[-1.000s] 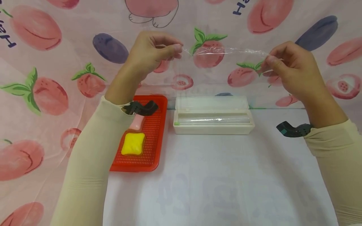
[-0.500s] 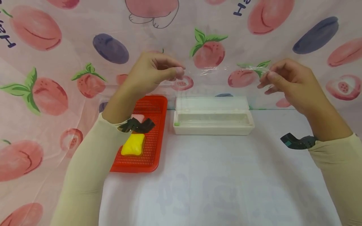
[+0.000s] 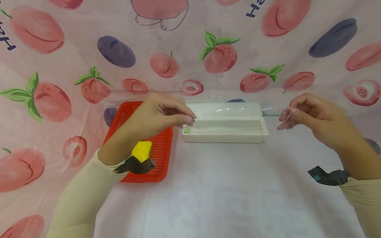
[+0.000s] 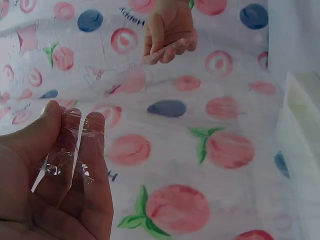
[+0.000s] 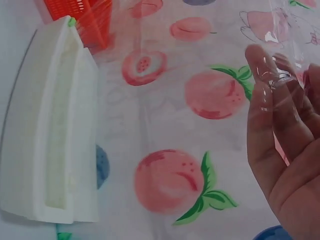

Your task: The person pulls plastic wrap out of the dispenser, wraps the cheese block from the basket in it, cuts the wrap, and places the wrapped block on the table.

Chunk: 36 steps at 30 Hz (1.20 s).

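Note:
My left hand (image 3: 157,115) pinches one end of a thin sheet of clear plastic wrap (image 4: 135,77) between thumb and fingertips, left of the white wrap box. My right hand (image 3: 315,119) pinches the sheet's other end to the right of that box. The film stretches between both hands and is hard to make out in the head view; crinkled folds show over the fingers in both wrist views. Below and behind it stands the long white box (image 3: 225,138), its lid (image 3: 223,110) raised at the back. A small green tab (image 3: 186,130) sits at its left end.
A red perforated basket (image 3: 169,145) stands left of the box, partly covered by my left forearm. In it lies a yellow pillow-shaped block (image 3: 142,150). A fruit-print cloth (image 3: 220,82) hangs behind the white tabletop (image 3: 223,185).
Both hands have come down from high before the cloth to about the box's height, with the wrap still between them. The pink piece in the basket is now hidden behind my left arm.

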Each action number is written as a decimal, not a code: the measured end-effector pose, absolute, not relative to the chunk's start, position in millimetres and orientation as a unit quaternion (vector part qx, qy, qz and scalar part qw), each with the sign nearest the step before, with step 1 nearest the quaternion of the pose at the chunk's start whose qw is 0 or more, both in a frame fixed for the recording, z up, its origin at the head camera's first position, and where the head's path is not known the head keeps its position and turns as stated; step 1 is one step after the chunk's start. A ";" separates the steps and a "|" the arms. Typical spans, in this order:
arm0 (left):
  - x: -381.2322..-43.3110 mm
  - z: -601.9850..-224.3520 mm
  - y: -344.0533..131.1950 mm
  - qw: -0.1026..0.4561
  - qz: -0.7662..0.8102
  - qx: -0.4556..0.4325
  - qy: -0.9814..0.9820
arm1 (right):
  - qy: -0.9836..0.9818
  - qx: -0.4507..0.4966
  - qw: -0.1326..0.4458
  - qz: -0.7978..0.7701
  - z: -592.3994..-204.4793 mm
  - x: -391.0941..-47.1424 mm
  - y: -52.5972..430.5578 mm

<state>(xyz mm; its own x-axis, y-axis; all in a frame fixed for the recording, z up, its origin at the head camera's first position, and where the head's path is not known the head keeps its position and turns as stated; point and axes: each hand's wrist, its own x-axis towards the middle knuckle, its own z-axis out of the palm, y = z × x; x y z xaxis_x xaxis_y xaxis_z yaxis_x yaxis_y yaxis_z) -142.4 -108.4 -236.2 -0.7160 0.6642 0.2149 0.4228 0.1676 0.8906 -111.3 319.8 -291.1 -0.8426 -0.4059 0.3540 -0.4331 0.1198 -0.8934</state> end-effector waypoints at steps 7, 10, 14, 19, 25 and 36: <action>-110.6 -270.8 -112.0 0.194 0.526 0.389 0.731 | -0.714 0.334 -0.070 0.611 -327.2 -80.4 331.1; -98.5 -287.0 -113.4 0.229 0.520 0.399 0.720 | -0.697 0.359 -0.111 0.610 -343.8 -69.4 335.6; -85.1 -310.2 -115.7 0.257 0.514 0.411 0.708 | -0.680 0.381 -0.153 0.608 -362.6 -58.3 338.1; -71.2 -343.3 -113.9 0.301 0.520 0.409 0.687 | -0.682 0.378 -0.182 0.599 -378.4 -48.4 337.6; -57.2 -388.3 -109.3 0.358 0.544 0.373 0.661 | -0.699 0.347 -0.230 0.581 -396.4 -38.9 336.0; -38.7 -443.0 -113.2 0.386 0.490 0.292 0.725 | -0.715 0.317 -0.285 0.554 -442.9 -28.9 332.3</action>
